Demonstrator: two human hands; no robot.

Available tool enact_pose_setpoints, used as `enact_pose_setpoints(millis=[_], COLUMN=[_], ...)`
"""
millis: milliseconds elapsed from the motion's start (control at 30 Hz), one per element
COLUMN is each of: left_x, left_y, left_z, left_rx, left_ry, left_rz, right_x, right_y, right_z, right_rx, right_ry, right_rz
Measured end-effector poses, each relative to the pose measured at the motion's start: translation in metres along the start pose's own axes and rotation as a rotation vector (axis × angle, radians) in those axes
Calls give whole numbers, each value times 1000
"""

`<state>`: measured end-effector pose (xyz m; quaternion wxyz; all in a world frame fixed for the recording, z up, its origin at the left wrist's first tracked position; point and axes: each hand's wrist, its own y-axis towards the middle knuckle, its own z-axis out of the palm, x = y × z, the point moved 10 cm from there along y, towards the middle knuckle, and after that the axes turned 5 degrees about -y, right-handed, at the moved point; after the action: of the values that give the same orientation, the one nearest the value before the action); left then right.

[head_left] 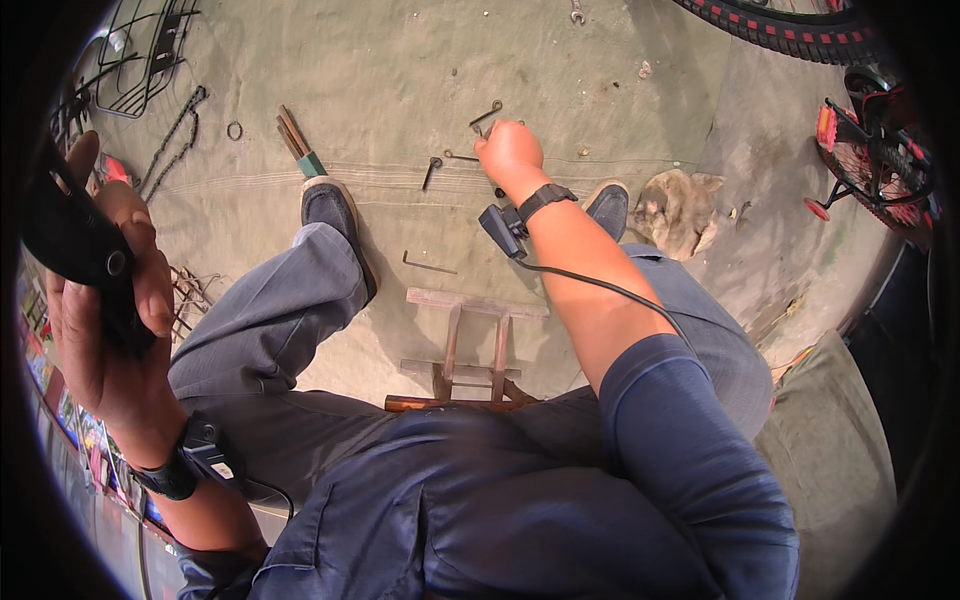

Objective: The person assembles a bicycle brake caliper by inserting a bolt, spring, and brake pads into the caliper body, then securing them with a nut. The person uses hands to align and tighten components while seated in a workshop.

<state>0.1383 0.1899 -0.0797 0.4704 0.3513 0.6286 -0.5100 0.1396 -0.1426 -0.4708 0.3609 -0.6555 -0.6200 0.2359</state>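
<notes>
Raised at the far left, my left hand (110, 330) is wrapped round a black curved part (75, 235) with a round metal eyelet; the rim of the picture cuts part of it off. My right hand (512, 155) is down at the floor, its fingers curled closed. What lies between those fingers, if anything, is hidden. Close by its fingertips lie a dark bolt (487, 112) and another bolt (462, 156) pointing toward the hand. A third bolt (431, 173) rests a little further left.
An L-shaped hex key (430, 264) lies before a wooden stool (475, 300). Brown rods in green wrap (300, 145), a chain (175, 145), a ring (234, 130) and a black wire rack (150, 55) are left. A rag (678, 210), tyre (790, 38) and red bicycle (870, 160) are right.
</notes>
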Motion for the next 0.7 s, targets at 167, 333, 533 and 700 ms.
enact_pose_setpoints(millis=[167, 333, 533, 700], left_x=[3, -2, -15, -17], left_y=[-10, -5, -24, -25], left_z=[-5, 19, 8, 36], left_rx=[-161, 123, -169, 142], left_ry=[0, -52, 53, -71], left_rz=[30, 17, 127, 77], right_x=[-7, -33, -72, -66], right_y=[1, 4, 5, -27], right_z=[-7, -40, -116, -215], right_rx=[19, -41, -120, -274], right_ry=[9, 116, 532, 755], right_rz=[44, 36, 32, -156])
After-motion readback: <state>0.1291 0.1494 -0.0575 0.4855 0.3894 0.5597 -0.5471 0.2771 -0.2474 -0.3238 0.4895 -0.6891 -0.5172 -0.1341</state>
